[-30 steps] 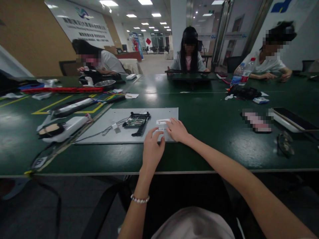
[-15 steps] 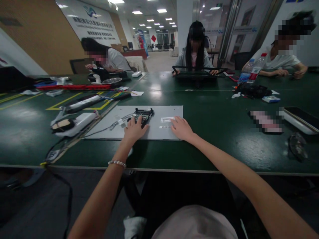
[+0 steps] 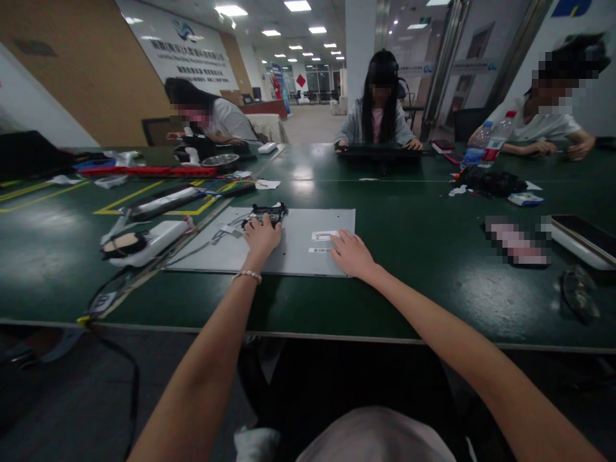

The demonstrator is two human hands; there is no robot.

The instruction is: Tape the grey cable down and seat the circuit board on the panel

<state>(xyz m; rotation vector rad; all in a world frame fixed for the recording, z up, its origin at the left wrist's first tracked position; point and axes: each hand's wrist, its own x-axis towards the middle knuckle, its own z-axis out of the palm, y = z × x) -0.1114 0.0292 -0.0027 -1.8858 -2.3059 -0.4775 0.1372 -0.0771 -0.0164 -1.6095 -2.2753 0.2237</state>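
Note:
A flat grey panel (image 3: 298, 260) lies on the green table before me. On its upper part sits a black-framed circuit board (image 3: 273, 213), with thin grey cables (image 3: 212, 240) trailing off to the left. My left hand (image 3: 263, 239) is on the board's near side, fingers bent over it and thumb at its right; the hand hides part of the board. At the panel's right edge my right hand (image 3: 353, 253) rests flat with fingers extended, holding nothing. Its fingertips touch or lie close to a white label (image 3: 323, 235); a barcode strip (image 3: 318, 250) is just below.
Left of the panel are a white device (image 3: 156, 240) and a long black-and-silver part (image 3: 166, 200). To the right lie a phone (image 3: 582, 234), a pink blurred item (image 3: 517, 240), a clear crumpled object (image 3: 579, 292) and bottles (image 3: 495, 141). Three people sit across the table.
The circuit board has turned and shifted slightly up and left on the panel, with my left hand moving along on it. My right hand has stayed at the panel's right edge.

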